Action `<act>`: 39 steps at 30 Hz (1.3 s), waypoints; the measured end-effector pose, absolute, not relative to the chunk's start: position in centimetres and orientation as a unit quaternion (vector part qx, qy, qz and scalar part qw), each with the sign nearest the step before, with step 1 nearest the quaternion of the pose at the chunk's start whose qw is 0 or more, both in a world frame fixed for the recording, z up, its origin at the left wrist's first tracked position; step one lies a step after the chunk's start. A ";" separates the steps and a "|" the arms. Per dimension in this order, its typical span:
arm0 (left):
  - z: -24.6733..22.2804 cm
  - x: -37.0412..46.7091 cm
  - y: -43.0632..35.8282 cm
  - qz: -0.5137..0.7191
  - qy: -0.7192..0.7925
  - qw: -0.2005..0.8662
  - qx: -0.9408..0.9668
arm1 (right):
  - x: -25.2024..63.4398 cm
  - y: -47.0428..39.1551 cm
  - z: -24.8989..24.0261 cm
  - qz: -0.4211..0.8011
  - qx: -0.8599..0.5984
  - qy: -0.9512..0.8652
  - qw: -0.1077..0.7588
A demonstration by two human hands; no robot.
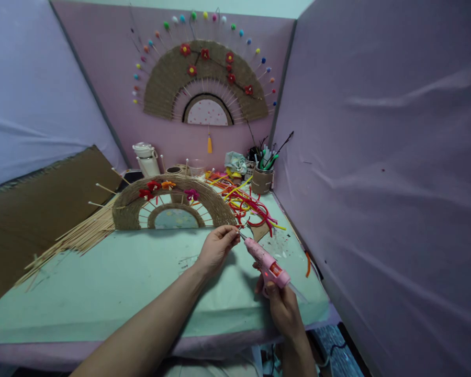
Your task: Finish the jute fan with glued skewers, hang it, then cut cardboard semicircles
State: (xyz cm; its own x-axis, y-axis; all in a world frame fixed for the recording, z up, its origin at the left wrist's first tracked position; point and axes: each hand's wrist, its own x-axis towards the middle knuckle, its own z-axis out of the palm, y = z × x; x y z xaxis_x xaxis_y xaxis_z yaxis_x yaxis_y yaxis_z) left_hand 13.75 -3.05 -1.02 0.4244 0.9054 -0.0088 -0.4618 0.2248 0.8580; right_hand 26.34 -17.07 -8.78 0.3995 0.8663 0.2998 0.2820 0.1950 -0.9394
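My right hand (284,309) is wrapped round the handle of a pink hot glue gun (262,256), its clear glue stick poking out at the back. The metal nozzle points up and left, right at the fingertips of my left hand (220,246). Those fingers are pinched together; whatever they hold is too small to make out. Just behind them stands a twine-wrapped fan (215,201), half-round, with red, orange and magenta pipe cleaner flowers (191,194) and a pale patterned half-disc (176,219) at its base. The fan's right end lies close to my left fingertips.
Loose pipe cleaners (251,204) lie behind the glue gun. A pot of tools (262,178) and a white bottle (147,159) stand at the back. Thin wooden sticks (78,228) spread at left beside brown cardboard (43,209). A larger finished fan (160,84) hangs on the wall.
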 end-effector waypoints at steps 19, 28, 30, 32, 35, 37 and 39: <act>-1.5 13.7 -2.6 0.474 0.278 0.707 0.446 | 26.4 -17.0 -8.4 0.251 -0.589 -0.493 0.589; -1.7 13.6 -2.5 0.475 0.280 0.690 0.468 | 26.3 -17.0 -8.0 0.244 -0.585 -0.492 0.596; -1.6 13.6 -2.5 0.475 0.279 0.689 0.471 | 26.4 -17.0 -8.0 0.245 -0.585 -0.495 0.595; -1.6 13.6 -2.5 0.474 0.283 0.688 0.471 | 26.5 -17.1 -8.1 0.249 -0.587 -0.498 0.588; -1.4 13.6 -2.6 0.474 0.293 0.685 0.470 | 26.7 -17.1 -8.3 0.255 -0.593 -0.499 0.578; -1.4 13.6 -2.6 0.475 0.295 0.684 0.470 | 26.7 -17.1 -8.3 0.258 -0.594 -0.500 0.575; -1.4 13.5 -2.6 0.475 0.293 0.683 0.470 | 26.7 -17.0 -8.4 0.261 -0.590 -0.503 0.575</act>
State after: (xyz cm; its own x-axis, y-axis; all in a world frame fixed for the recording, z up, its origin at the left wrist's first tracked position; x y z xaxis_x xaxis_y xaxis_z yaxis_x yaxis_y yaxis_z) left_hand 13.52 -2.59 -1.40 0.3762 0.9254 0.0464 -0.3741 0.1059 0.9213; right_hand 26.73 -17.03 -8.36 0.3583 0.8937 0.2700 0.2939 0.1666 -0.9412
